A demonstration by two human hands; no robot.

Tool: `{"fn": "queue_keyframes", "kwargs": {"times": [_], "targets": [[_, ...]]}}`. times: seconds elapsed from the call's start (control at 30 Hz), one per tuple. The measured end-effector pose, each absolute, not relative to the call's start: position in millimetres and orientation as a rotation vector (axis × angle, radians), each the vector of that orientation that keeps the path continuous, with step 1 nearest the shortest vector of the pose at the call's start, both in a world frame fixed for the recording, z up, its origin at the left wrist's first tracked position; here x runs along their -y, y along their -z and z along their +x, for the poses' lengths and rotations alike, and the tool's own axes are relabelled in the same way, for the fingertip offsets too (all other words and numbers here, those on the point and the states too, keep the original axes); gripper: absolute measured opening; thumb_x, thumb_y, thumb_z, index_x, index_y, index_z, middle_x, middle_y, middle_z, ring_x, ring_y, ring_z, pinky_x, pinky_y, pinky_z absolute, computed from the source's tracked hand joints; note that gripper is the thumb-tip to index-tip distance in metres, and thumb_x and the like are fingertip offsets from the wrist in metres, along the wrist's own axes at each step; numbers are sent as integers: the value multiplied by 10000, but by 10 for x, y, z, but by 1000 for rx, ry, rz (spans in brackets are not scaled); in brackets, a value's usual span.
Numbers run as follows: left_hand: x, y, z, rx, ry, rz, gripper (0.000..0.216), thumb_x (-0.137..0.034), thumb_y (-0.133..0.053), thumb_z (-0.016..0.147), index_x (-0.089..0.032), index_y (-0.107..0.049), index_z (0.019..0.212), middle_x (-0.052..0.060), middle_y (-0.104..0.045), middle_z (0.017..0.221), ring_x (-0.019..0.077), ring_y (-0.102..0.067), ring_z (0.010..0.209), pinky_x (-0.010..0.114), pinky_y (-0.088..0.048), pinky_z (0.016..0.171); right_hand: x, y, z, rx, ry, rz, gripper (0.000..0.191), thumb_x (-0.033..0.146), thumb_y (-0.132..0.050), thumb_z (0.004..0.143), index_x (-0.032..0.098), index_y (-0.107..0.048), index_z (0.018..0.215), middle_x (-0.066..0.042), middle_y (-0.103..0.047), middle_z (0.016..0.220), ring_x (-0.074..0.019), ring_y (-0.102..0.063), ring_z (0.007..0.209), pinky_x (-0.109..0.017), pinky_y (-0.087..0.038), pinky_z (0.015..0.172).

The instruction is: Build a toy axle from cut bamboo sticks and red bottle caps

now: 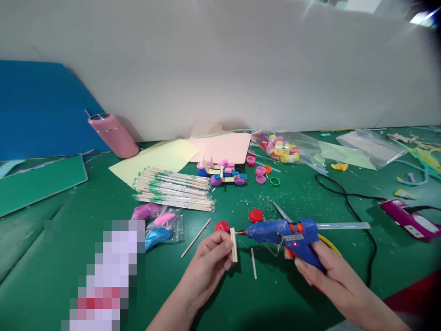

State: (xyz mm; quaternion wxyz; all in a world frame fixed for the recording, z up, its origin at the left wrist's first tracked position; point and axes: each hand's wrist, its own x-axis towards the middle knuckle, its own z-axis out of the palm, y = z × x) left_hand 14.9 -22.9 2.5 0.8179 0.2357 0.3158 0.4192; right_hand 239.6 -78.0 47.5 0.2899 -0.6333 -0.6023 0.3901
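My left hand is closed in a pinch on a short wooden stick piece, held upright over the green table. My right hand grips a blue hot glue gun by its handle. The gun's nozzle tip touches the upper part of the stick piece. A clear glue stick juts out of the gun's back. Two red bottle caps lie just behind the nozzle. Loose thin sticks lie on the table beside my left hand.
A pile of wrapped chopsticks, a small stick-and-cap model, a bag of coloured caps, pink and yellow paper sheets, a pink bottle, a black cord and a purple glue gun lie about.
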Motion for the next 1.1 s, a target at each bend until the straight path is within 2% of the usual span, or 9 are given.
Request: {"fn": "queue_keyframes", "kwargs": {"times": [0.33,0.6,0.73,1.1], "targets": [[225,-28,158,-663,-883,499,120,-166,-593,757,-126,-568,647,-12,-514,539,68,-408,500,195,-264,496,722,-490,2399,1628,-1093,-1665,286,416,-443,840,220,-528,1031,-16,-556,741,-132,-495,566,-220,-435,514],[223,-28,161,-669,-891,500,117,-174,-603,750,-128,-568,648,-10,-521,545,71,-408,498,203,-267,502,750,-501,2402,1670,-1069,-1699,333,423,-433,846,222,-496,1104,-6,-523,674,-136,-478,538,-218,-426,481],[222,-27,153,-673,-892,508,116,-181,-597,758,-131,-569,657,-9,-525,551,74,-410,502,209,-268,506,756,-510,2396,1662,-1081,-1666,321,410,-438,847,226,-501,1102,-30,-575,752,-137,-496,548,-224,-451,497],[215,-32,155,-684,-882,515,128,-193,-606,751,-131,-565,646,-13,-512,542,71,-401,493,208,-260,498,779,-502,2393,1625,-1077,-1694,267,417,-467,826,214,-562,971,-39,-614,786,-142,-531,582,-219,-465,508]]}}
